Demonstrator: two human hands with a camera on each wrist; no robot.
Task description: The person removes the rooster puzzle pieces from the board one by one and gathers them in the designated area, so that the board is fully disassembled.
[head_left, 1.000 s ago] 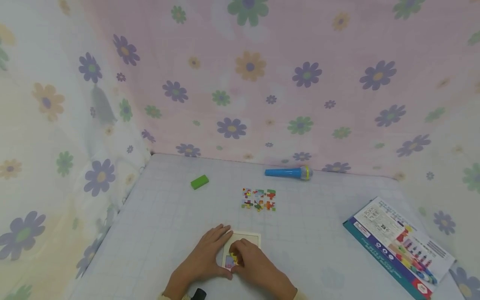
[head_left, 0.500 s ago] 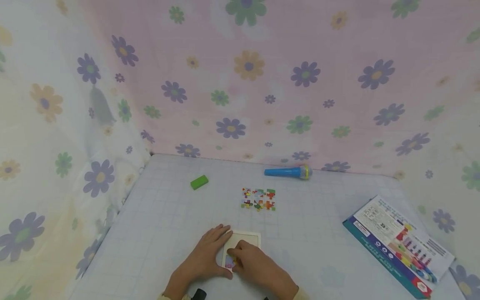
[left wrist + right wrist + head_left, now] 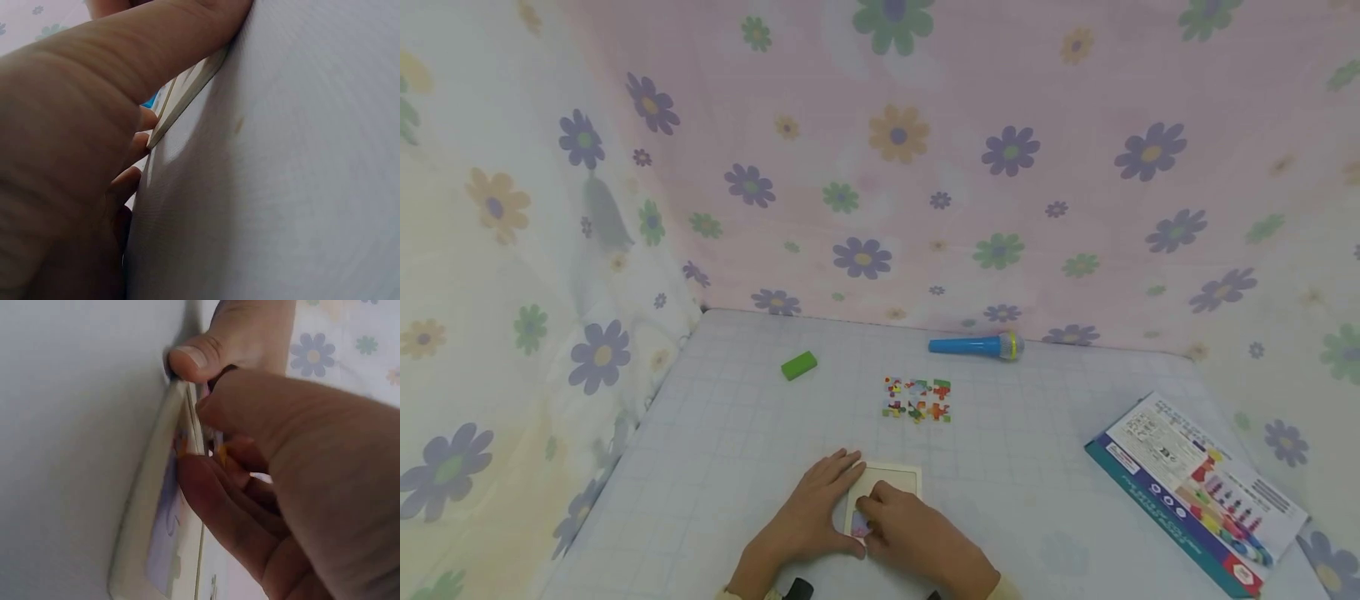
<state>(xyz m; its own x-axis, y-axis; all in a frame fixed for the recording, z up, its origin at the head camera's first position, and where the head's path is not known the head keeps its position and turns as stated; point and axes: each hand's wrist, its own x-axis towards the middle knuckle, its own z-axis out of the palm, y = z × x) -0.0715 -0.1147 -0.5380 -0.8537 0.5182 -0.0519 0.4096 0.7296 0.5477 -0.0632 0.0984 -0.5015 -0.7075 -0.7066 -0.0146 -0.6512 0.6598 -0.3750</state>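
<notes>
My left hand (image 3: 801, 518) braces a small pale puzzle tray (image 3: 891, 478), its fingers along the left side and its thumb at the near edge. In the left wrist view, the thumb crosses in front of the tray (image 3: 187, 94), while several fingertips touch its far end. My right hand (image 3: 917, 533) reaches into the tray with curled fingers. The right wrist view shows an orange-yellow puzzle piece (image 3: 221, 454) pinched there, mostly hidden by the fingers. Beside it, a lavender puzzle piece (image 3: 859, 524) lies in the tray's near left corner.
Several loose puzzle pieces (image 3: 917, 387) lie in two rows beyond the tray. A green block (image 3: 799, 366) is farther left, and a blue toy microphone (image 3: 966, 346) lies near the back. A printed box (image 3: 1202, 492) rests at the right. Floral cloth (image 3: 925, 208) encloses the table.
My right hand's fingers have drawn down and curled closer over the tray, covering the yellow piece that showed before. The left hand and the tray stay in place.
</notes>
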